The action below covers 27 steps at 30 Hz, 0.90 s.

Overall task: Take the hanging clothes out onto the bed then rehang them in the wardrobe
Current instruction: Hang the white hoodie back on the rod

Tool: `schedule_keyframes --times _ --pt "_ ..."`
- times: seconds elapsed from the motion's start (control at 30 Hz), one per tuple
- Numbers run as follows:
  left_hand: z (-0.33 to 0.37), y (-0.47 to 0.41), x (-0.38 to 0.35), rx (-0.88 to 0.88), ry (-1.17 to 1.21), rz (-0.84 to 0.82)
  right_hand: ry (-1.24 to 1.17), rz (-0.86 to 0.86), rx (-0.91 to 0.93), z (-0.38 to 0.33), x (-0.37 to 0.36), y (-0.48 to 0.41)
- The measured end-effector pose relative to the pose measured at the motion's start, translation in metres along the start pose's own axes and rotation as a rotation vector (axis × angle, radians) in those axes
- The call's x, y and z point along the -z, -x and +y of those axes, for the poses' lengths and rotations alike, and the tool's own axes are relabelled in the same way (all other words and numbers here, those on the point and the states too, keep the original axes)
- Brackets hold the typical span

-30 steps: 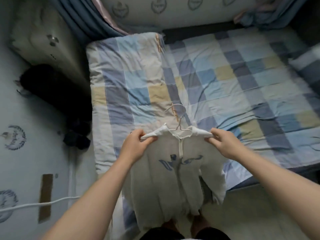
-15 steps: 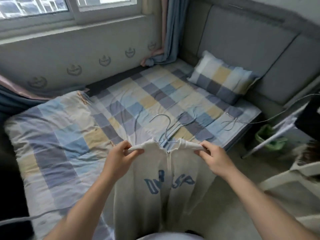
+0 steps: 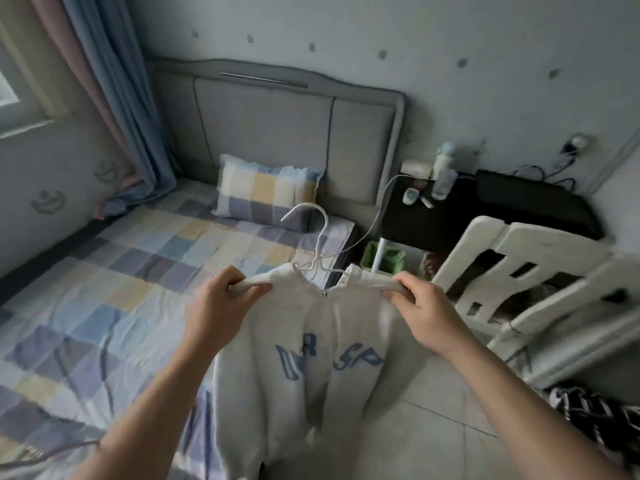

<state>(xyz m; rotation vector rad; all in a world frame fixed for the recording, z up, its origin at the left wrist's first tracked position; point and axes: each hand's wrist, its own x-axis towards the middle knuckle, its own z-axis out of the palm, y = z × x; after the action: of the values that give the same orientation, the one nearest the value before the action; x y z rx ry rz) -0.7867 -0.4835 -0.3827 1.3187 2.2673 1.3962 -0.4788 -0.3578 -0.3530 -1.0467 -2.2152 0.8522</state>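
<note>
A white zip-up top point(image 3: 311, 375) with blue lettering hangs on a white wire hanger point(image 3: 317, 244), held up in the air beside the bed point(image 3: 104, 306). My left hand point(image 3: 221, 306) grips the garment's left shoulder and my right hand point(image 3: 419, 313) grips its right shoulder, each over a hanger end. The hanger's hook points up and left. The garment's lower part hangs down over the bed's edge and the floor. No wardrobe is in view.
A checked pillow point(image 3: 266, 192) leans on the grey headboard point(image 3: 294, 123). To the right stand a dark bedside table point(image 3: 433, 220) with small items and a cable, a green bin point(image 3: 384, 261) and a white slatted frame point(image 3: 540, 289). Curtains point(image 3: 114, 98) hang at the left.
The view has swung right from the foot of the bed toward the headboard and bedside table. Both hands keep the same grip on the garment's shoulders, carrying it along.
</note>
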Motion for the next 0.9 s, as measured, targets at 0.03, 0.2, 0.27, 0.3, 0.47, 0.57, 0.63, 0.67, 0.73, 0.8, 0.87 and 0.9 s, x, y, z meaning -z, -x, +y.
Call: schedule_keyframes --times 0.03,0.2,0.27,0.3,0.47,0.57,0.63,0.67,0.73,0.8,0.87,0.9 --pt "0.015 -0.009 -0.019 -0.024 0.013 -0.034 0.013 0.026 -0.015 0.011 0.02 0.002" --pt "0.093 -0.049 -0.116 -0.173 0.129 -0.208 0.104 0.183 -0.103 0.057 0.113 0.015" --pt "0.127 -0.065 -0.154 -0.221 0.161 -0.266 0.164 0.257 -0.136 0.075 0.147 0.02" --pt "0.144 -0.073 -0.173 -0.246 0.167 -0.295 0.19 0.3 -0.153 0.083 0.164 0.022" --pt "0.241 -0.111 -0.268 -0.395 0.251 -0.422 0.269 0.518 -0.267 0.117 0.248 0.032" --pt "0.302 -0.134 -0.325 -0.517 0.36 -0.515 0.31 0.636 -0.31 0.128 0.299 0.036" --pt "0.345 -0.148 -0.36 -0.601 0.434 -0.563 0.385 0.7 -0.36 0.127 0.333 0.039" --pt "0.367 -0.154 -0.377 -0.635 0.468 -0.59 0.433 0.72 -0.396 0.125 0.35 0.04" --pt "0.411 -0.165 -0.41 -0.688 0.534 -0.647 0.516 0.767 -0.45 0.116 0.38 0.043" --pt "0.456 -0.172 -0.441 -0.721 0.62 -0.731 0.589 0.834 -0.498 0.107 0.408 0.046" --pt "0.5 -0.173 -0.469 -0.791 0.694 -0.8 0.662 0.896 -0.56 0.098 0.433 0.051" --pt "0.522 -0.171 -0.481 -0.83 0.718 -0.824 0.702 0.923 -0.593 0.094 0.446 0.054"
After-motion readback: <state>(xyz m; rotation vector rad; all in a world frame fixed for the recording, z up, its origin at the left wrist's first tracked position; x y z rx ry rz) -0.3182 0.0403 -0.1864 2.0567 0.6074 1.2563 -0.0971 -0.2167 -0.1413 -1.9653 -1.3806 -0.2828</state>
